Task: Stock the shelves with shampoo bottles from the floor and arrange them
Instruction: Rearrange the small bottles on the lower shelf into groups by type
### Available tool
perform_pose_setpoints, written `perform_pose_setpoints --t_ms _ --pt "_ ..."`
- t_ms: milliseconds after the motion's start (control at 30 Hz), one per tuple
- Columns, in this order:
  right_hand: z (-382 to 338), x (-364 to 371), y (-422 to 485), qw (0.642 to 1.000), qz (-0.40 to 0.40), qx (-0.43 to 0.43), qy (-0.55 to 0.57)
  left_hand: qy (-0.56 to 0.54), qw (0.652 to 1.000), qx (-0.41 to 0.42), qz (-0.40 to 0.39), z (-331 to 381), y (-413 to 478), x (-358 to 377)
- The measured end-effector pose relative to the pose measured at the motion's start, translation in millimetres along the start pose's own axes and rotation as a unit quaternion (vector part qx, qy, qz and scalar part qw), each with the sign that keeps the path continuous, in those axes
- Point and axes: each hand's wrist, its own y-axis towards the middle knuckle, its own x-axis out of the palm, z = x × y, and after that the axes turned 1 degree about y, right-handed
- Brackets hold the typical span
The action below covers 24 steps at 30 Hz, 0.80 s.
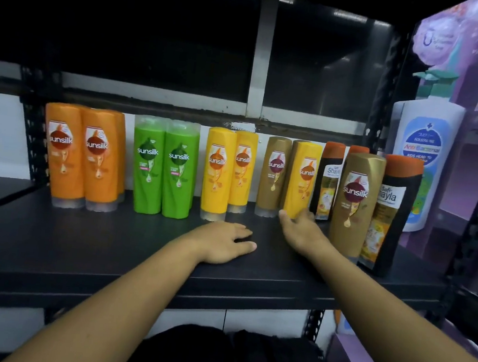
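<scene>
Your left hand (223, 242) lies palm down on the black shelf (80, 238) at centre frame, fingers relaxed, holding nothing. Just right of it, your right hand (300, 230) grips the foot of a yellow bottle (303, 178) between thumb and fingers. That bottle stands in the back row, between a brown bottle (273, 175) and a black bottle (330, 178).

orange bottles (64, 152) 2 in front | green bottles (147, 166) 2 in front | yellow bottles (217, 173) 3 | gold bottles (354, 203) 2 | black bottles (395, 213) 3 | white pump bottle (422, 157) 1
</scene>
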Motion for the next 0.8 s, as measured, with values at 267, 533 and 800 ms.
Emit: perform_pose_setpoints --t_ms 267,533,800 --pt "2.7 7.1 44.7 0.981 0.114 0.023 0.159 -0.017 0.999 0.016 -0.029 -15.0 -8.0 -11.1" --pt "-15.9 14.2 24.4 0.989 0.049 -0.043 0.134 -0.036 0.999 0.025 -0.020 -31.9 -19.3 -14.9" --pt "-63.1 45.7 15.1 0.991 -0.001 -0.105 0.079 -0.037 0.999 0.019 0.016 -28.9 -21.4 -13.6"
